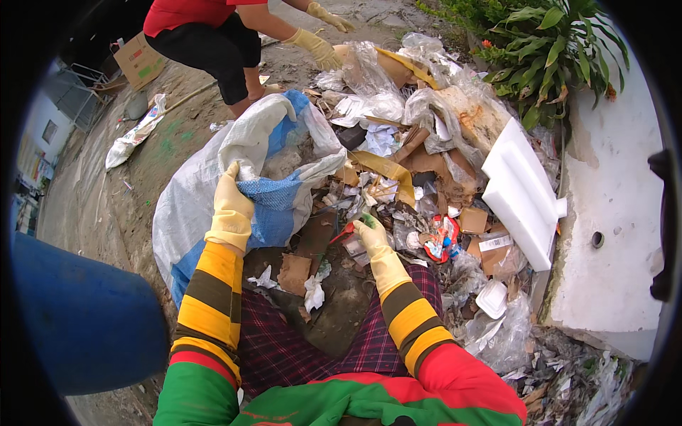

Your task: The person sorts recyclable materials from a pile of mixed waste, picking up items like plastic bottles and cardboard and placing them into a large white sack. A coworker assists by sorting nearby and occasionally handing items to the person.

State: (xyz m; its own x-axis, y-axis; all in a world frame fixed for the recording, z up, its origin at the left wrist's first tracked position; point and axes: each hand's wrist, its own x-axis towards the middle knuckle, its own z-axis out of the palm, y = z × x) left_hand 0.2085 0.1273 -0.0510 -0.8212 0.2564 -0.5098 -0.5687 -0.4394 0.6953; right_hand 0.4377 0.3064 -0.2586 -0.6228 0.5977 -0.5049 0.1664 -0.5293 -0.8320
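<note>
L hand (231, 213) clamped on woven sack (192, 188) rim; R hand (373, 238) apart, at trash pile (415, 167) edge, hold unclear. Sack prob. light, floppy; grip rim.

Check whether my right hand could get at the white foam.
Probably yes: the white foam lies to the right of your right hand, with nothing seen covering its face. Only loose trash lies between, though you may need to lean.
</note>
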